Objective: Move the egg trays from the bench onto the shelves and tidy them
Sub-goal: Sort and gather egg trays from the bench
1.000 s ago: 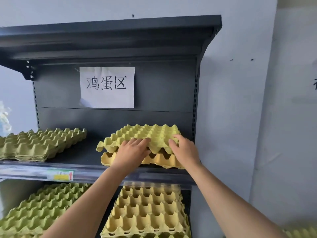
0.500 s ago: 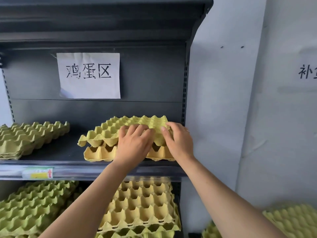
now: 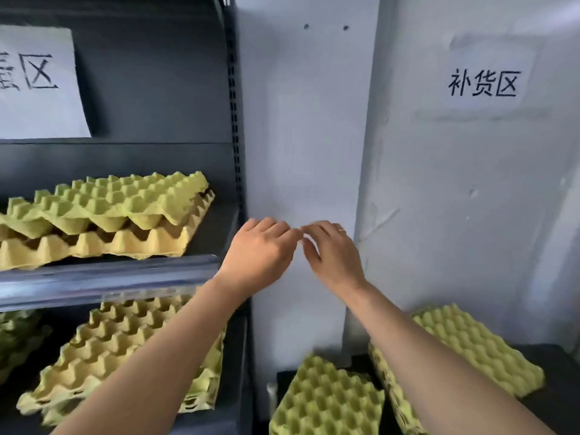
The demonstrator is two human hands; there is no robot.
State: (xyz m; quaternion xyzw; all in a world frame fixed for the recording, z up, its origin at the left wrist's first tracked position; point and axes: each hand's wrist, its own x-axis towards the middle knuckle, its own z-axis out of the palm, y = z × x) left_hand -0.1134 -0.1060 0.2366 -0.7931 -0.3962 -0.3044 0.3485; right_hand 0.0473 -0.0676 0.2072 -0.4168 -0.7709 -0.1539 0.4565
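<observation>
A green egg tray (image 3: 125,199) lies on a yellow egg tray (image 3: 94,243) at the right end of the dark upper shelf (image 3: 106,277). My left hand (image 3: 260,249) and my right hand (image 3: 332,249) hang in the air right of the shelf, in front of the white wall, fingers loosely curled and holding nothing. On the dark bench (image 3: 558,400) at lower right stand a green tray stack (image 3: 326,400) and a second tray stack (image 3: 477,343), partly hidden by my right forearm.
A stack of yellow trays (image 3: 125,346) fills the lower shelf, with green trays (image 3: 15,337) at its left edge. The shelf's upright post (image 3: 233,105) stands between shelf and wall. Paper signs hang on the shelf back (image 3: 37,83) and on the wall (image 3: 483,83).
Both hands have let go of the green tray on the upper shelf and moved right, off the shelf. The view has swung right and down, bringing the bench trays into sight.
</observation>
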